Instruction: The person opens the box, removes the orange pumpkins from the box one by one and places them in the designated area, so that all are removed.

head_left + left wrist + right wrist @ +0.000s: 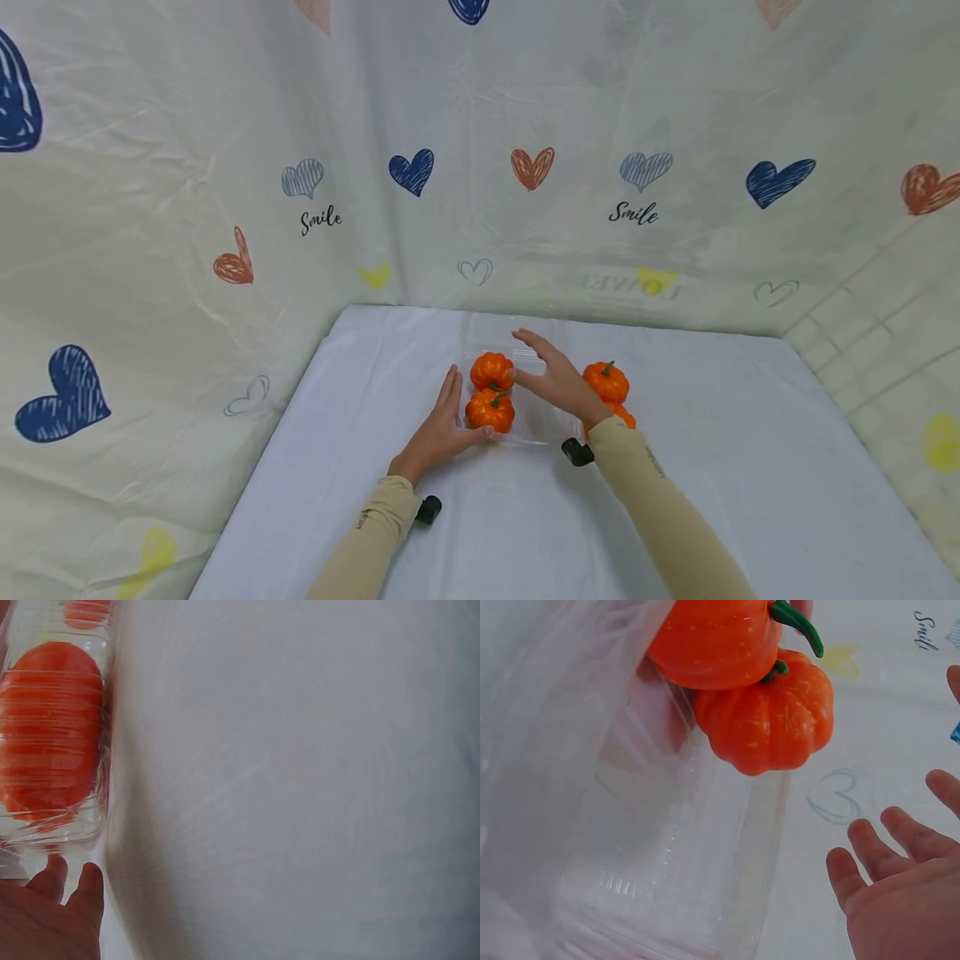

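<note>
A clear plastic container (536,421) lies on the table with two small orange pumpkins (491,412) in its left part, one behind the other. Along its left side rests my left hand (437,433), fingers extended and thumb out toward the near edge. In the left wrist view, fingertips meet the container's ribbed wall (90,787), and an orange pumpkin (49,727) shows through it. My right hand (558,383) hovers over the container's right part, fingers spread, thumb close to the far pumpkin (491,368). The right wrist view shows that hand (904,900) holding nothing, beside green-stemmed pumpkins (769,720).
To the right of the container, another pumpkin (606,381) sits on the white tabletop (720,450). One more pumpkin (622,414) is partly hidden behind my right wrist. A curtain (480,225) with printed hearts hangs behind the table.
</note>
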